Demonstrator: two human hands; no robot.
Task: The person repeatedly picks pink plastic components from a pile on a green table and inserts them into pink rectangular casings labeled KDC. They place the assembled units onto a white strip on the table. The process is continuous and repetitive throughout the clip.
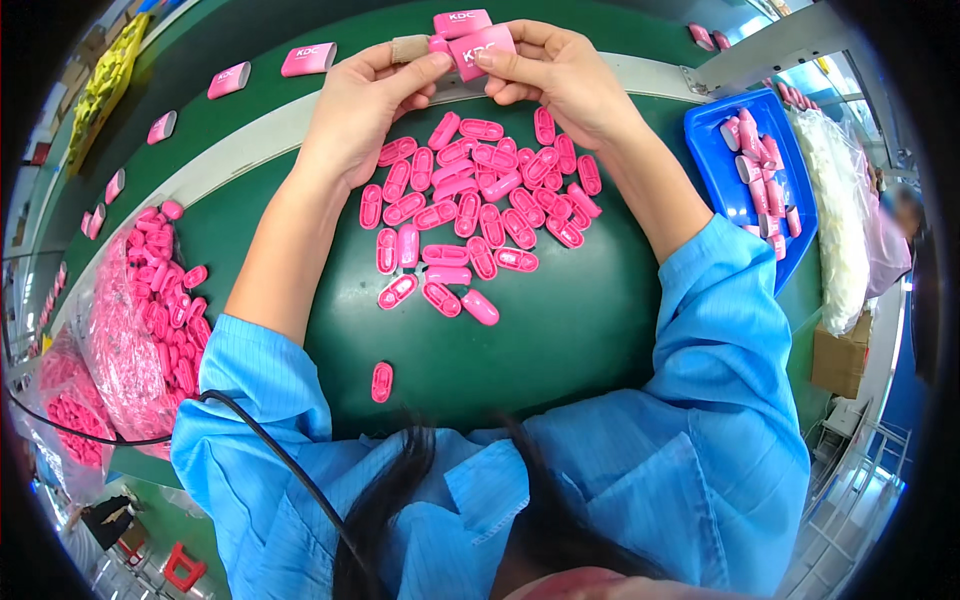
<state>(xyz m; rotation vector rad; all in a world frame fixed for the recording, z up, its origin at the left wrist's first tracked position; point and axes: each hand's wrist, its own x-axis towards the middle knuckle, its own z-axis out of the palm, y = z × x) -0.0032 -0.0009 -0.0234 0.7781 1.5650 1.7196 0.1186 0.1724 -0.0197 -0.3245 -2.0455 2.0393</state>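
Pink case pinched between left hand and right hand, above the green surface.
Fingertips cover the case's lower edge; a second pink case behind is half hidden. Loose pink clips lie below.

Both forearms come up from the lower edge, bare below blue sleeves pushed up near the elbows, and they lean toward each other. The left hand and the right hand meet at the top, palms turned down. Thumbs and forefingers are pinched together; the left forefinger wears a beige tape.
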